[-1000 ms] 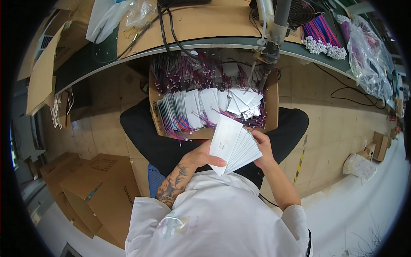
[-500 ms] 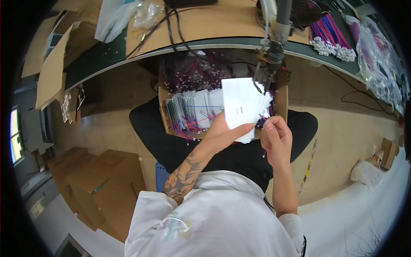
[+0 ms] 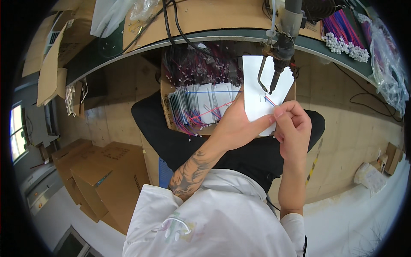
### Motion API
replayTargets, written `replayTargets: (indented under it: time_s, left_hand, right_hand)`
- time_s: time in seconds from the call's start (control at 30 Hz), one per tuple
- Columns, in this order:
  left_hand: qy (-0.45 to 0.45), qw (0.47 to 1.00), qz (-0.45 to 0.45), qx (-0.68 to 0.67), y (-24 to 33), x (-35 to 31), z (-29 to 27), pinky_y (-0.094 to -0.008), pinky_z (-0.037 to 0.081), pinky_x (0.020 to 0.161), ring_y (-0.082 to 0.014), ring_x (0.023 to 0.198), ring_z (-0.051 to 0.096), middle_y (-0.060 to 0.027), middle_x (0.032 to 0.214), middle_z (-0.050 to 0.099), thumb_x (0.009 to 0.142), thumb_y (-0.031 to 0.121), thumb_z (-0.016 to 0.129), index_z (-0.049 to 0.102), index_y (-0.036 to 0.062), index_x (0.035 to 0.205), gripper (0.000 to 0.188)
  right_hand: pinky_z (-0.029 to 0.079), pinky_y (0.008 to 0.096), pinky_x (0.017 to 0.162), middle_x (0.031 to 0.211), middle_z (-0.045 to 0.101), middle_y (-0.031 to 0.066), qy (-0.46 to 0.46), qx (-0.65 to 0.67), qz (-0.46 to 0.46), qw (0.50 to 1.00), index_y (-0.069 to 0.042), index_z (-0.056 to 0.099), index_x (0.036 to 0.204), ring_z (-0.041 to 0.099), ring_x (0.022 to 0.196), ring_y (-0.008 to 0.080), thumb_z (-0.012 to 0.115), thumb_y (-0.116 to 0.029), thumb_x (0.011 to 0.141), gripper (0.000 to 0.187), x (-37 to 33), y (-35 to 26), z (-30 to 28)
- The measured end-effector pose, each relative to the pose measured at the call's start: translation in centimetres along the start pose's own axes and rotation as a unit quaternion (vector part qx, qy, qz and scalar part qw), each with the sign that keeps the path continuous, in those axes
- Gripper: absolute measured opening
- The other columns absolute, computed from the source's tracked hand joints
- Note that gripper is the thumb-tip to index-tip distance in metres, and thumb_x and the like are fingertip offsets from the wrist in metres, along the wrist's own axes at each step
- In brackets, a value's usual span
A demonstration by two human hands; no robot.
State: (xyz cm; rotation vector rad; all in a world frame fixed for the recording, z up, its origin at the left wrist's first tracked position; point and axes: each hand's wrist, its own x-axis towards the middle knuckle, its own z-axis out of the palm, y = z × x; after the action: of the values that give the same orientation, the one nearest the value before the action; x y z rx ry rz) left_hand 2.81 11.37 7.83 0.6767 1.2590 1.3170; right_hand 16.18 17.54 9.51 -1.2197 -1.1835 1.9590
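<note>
Your left hand grips a slightly fanned stack of white panels, its thumb pressed along the near edge; its other fingers are mostly hidden beneath, so you cannot tell quite how they lie. Your right hand pinches the red and blue wires between thumb and fingertip, just beside the left thumb; the far ends of the wires meet the small marks on the top panel, right under the tip of the soldering tool.

As for progress, the top panel looks midway, its wires in place but held by hand; whether they are fixed, you cannot tell; the panels beneath show only edges, so their state is unclear. Many panels with wires stand in rows in the cardboard box, and these look done; a bundle of loose wires on the tabletop at the right seems unused.

The stack lies between your hands, in front of you and partly above the box; the left bears it, the right meets its near right edge.
</note>
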Motion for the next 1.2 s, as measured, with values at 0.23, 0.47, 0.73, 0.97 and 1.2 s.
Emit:
replayTargets:
  time_s: [0.23, 0.47, 0.73, 0.97, 1.2]
  left_hand:
    - [-0.034, 0.998, 0.001, -0.053, 0.0, 0.2, 0.4, -0.0289, 0.048, 0.082, -0.0145, 0.096, 0.057, -0.0083, 0.106, 0.060, 0.081, 0.008, 0.064, 0.052, -0.0018, 0.116, 0.038]
    - [-0.036, 0.998, -0.009, -0.043, 0.3, 0.5, 0.0, -0.0297, 0.048, 0.082, -0.0151, 0.100, 0.054, -0.0086, 0.111, 0.055, 0.080, 0.007, 0.064, 0.035, -0.0008, 0.125, 0.054]
    - [-0.034, 0.998, -0.022, -0.041, 0.5, 0.3, 0.1, -0.0311, 0.048, 0.084, -0.0169, 0.103, 0.053, -0.0113, 0.114, 0.052, 0.077, 0.008, 0.065, 0.034, -0.0014, 0.125, 0.058]
    - [-0.033, 0.999, -0.032, -0.018, 0.9, 0.2, 0.1, -0.0319, 0.047, 0.084, -0.0189, 0.102, 0.054, -0.0122, 0.113, 0.051, 0.076, 0.010, 0.066, 0.035, -0.0017, 0.125, 0.059]
    - [-0.034, 0.999, -0.024, -0.006, 0.0, 0.3, 0.0, -0.0331, 0.046, 0.086, -0.0214, 0.104, 0.052, -0.0144, 0.115, 0.048, 0.075, 0.011, 0.067, 0.038, -0.0016, 0.124, 0.058]
  right_hand:
    - [0.024, 0.0151, 0.040, 0.064, 0.060, -0.0020, 0.001, -0.006, 0.014, 1.000, -0.003, 0.055, 0.079, 0.038, 0.046, -0.0022, 0.062, -0.010, 0.085, 0.012, -0.2, -1.3, -0.3]
    - [0.022, 0.0159, 0.039, 0.060, 0.056, -0.0044, 0.007, -0.018, 0.011, 1.000, -0.004, 0.055, 0.079, 0.035, 0.046, -0.0025, 0.063, -0.010, 0.085, 0.012, 0.0, -1.5, 0.1]
    - [0.022, 0.0162, 0.039, 0.061, 0.056, -0.0042, 0.007, -0.003, 0.007, 1.000, -0.004, 0.055, 0.079, 0.034, 0.045, -0.0024, 0.063, -0.010, 0.085, 0.012, -0.4, -1.6, 0.0]
    - [0.024, 0.0153, 0.039, 0.061, 0.055, -0.0035, 0.025, -0.011, 0.000, 1.000, -0.004, 0.055, 0.079, 0.036, 0.046, -0.0019, 0.064, -0.011, 0.084, 0.013, -0.5, -1.5, 0.2]
    - [0.024, 0.0152, 0.038, 0.061, 0.056, -0.0028, 0.026, 0.001, 0.008, 1.000, -0.004, 0.054, 0.079, 0.035, 0.046, -0.0021, 0.064, -0.012, 0.084, 0.013, -0.4, -0.9, 0.0]
